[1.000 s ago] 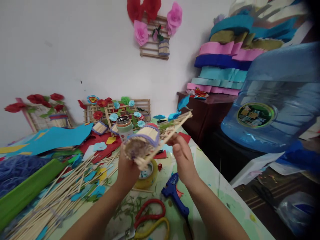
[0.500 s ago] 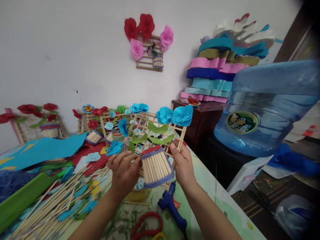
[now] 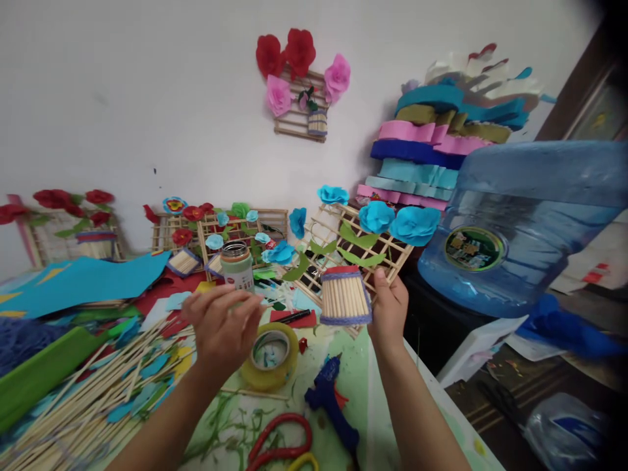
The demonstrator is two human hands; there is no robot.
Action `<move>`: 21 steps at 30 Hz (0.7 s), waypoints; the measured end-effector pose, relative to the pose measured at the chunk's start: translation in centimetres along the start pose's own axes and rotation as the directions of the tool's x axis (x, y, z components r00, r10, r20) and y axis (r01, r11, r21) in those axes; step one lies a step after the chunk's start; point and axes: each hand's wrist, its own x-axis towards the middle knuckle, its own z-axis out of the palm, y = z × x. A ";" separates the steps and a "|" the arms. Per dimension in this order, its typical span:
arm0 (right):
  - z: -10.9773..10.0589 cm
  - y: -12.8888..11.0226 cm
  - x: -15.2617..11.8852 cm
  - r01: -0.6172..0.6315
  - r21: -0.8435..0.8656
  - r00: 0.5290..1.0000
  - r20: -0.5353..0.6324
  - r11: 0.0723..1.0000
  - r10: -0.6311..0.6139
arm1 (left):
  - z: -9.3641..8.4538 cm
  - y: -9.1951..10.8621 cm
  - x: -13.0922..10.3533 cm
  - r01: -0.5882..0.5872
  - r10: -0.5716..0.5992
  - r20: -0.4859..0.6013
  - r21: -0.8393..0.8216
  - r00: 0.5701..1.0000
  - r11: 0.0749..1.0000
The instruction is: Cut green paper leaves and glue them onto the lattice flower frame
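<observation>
Since half a second ago: stick lattice plaque [image 3: 343,252] swung right of centre frame, now gripped by right hand [image 3: 390,304] alone at its lower corner, tilted so the blue paper flowers [image 3: 415,224] and stick basket [image 3: 344,296] face up. Left hand [image 3: 223,327] released, fingers loosely spread, empty, hovering above tape roll [image 3: 269,356], lower centre.

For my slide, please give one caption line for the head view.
Right hand holds a flowered stick lattice.
</observation>
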 end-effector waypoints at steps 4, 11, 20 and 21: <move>0.3 -0.6 0.3 -0.125 0.185 0.990 -0.041 0.975 0.134 | -0.1 -1.2 0.8 0.300 -0.295 0.062 -0.089 0.954 0.950; 1.3 -1.1 -0.5 -0.247 0.305 0.967 0.014 0.920 0.255 | 1.4 1.2 0.4 0.921 -0.558 0.733 -0.305 0.390 0.243; 1.9 0.2 -1.5 -0.235 0.221 0.972 0.060 0.947 0.227 | 1.8 4.5 -0.4 0.832 -0.227 0.928 -0.368 0.297 -0.416; 2.1 0.3 -1.6 -0.236 0.231 0.972 0.059 0.944 0.229 | 1.7 4.6 -0.5 0.836 -0.210 0.936 -0.347 0.281 -0.426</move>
